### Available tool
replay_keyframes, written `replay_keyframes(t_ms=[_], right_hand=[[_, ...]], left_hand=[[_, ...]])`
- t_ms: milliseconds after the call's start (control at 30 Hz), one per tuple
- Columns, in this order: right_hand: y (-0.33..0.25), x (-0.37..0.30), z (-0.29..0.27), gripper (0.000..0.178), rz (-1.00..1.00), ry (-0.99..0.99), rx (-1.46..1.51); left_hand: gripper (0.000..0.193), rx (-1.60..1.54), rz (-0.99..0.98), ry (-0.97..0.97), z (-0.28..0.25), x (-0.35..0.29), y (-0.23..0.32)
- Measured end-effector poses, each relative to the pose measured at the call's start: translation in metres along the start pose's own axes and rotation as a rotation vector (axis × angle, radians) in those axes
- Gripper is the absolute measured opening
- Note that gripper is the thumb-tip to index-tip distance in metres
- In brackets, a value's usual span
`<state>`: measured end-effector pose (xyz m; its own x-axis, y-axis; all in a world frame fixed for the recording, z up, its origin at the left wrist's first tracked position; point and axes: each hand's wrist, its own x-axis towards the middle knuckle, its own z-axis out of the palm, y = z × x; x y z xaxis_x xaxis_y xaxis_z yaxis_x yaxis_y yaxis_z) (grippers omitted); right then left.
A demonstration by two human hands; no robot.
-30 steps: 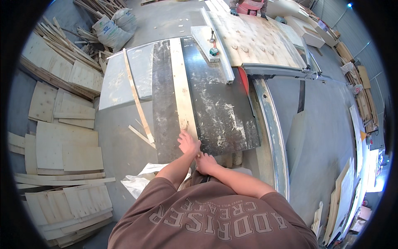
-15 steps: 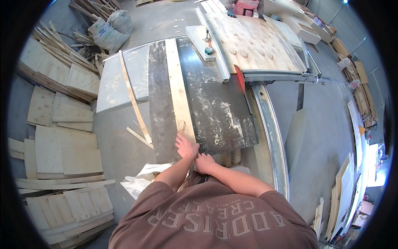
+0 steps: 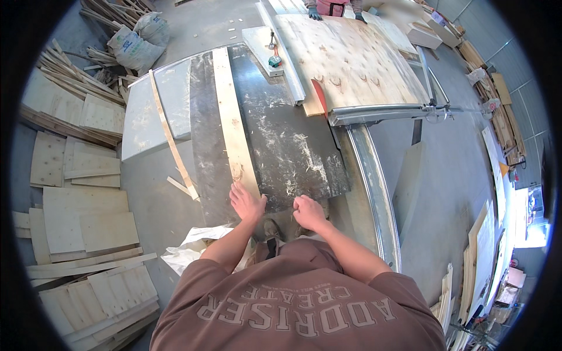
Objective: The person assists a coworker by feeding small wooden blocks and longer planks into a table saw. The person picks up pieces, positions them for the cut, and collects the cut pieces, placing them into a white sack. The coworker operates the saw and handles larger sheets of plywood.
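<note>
A long pale wooden plank lies lengthwise on the black, sawdust-streaked tabletop. My left hand rests at its near end, fingers spread over the left corner. To the right, apart from the plank, my right hand is held at the table's near edge with curled fingers. Whatever it may hold is hidden. Beyond the table's right side, a large plywood sheet reaches an upright orange-red guard, with a narrow strip of it showing left of the guard. A co-worker's gloved hands press on its far edge.
A thin wooden strip crosses the grey surface at left. A white block carries a green-and-red tool. Metal rails run along the right. Stacked boards and full sacks line the left.
My right hand has come away from the left hand and moved right along the table edge. The plywood sheet has slid nearer, past the orange-red guard. My left hand stays at the plank's end.
</note>
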<state>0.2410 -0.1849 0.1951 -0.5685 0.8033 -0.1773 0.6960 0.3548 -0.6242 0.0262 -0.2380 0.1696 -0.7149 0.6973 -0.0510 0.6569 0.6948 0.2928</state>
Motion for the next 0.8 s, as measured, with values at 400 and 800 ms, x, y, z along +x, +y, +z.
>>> replay_keyframes(t_ms=[400,800], right_hand=[[0.106,-0.015,-0.022,0.009,0.174,0.187,0.092],[0.154,0.008,-0.009,0.026,0.602,0.235,0.218]], left_hand=[[0.045,-0.248,0.185,-0.203,-0.025,-0.048,0.001],[0.042,-0.475,0.200,-0.254,-0.024,-0.056,0.018]])
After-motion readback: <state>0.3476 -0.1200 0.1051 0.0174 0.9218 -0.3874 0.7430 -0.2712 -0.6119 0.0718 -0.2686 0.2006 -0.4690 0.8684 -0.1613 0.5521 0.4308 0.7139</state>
